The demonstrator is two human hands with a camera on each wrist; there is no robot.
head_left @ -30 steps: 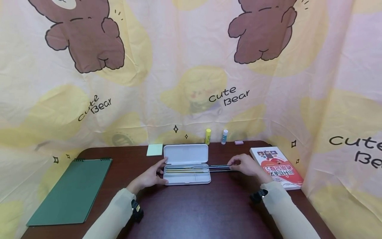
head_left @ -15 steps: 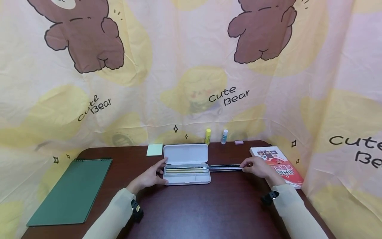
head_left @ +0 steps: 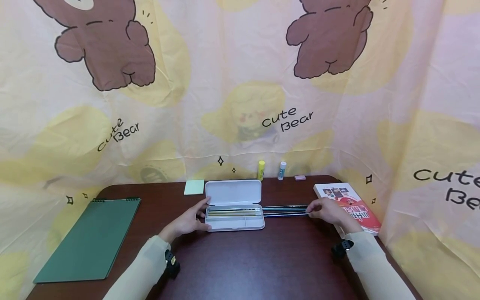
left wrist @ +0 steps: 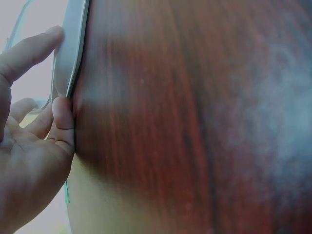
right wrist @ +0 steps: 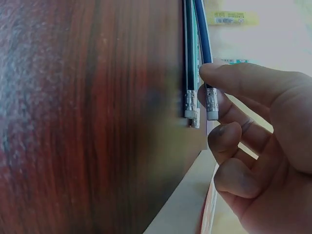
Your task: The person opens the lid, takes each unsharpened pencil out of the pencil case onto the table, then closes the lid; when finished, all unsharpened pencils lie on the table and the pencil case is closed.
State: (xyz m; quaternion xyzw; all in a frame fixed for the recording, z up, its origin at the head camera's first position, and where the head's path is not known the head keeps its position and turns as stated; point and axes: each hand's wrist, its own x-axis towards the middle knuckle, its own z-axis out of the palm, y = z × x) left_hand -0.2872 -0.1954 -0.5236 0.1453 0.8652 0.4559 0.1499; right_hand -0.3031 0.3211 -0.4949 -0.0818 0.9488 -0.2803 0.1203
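Note:
A white pencil case (head_left: 225,226) lies with its lid (head_left: 233,192) raised, and several pencils (head_left: 230,214) rest in it. My left hand (head_left: 185,223) grips its left end, thumb on the near side and fingers toward the far side. From the right end of the case several dark pencils (head_left: 283,207) stick out over the table. Between thumb and fingers, my right hand (head_left: 329,213) pinches a dark blue pencil (right wrist: 204,41) close to its white eraser. Two greenish pencils (right wrist: 190,63) lie beside that one, apart from the fingers. Their other ends are hidden.
A green spiral pad (head_left: 88,239) lies at left; a red and white book (head_left: 352,206) sits under the right forearm. Along the back are a sticky-note pad (head_left: 194,187), a yellow stick (head_left: 261,170), a glue stick (head_left: 281,171) and a pink eraser (head_left: 300,178).
My right hand has moved to the right along the pencils, then slightly farther right in the last half second. The left hand and the case have stayed in place.

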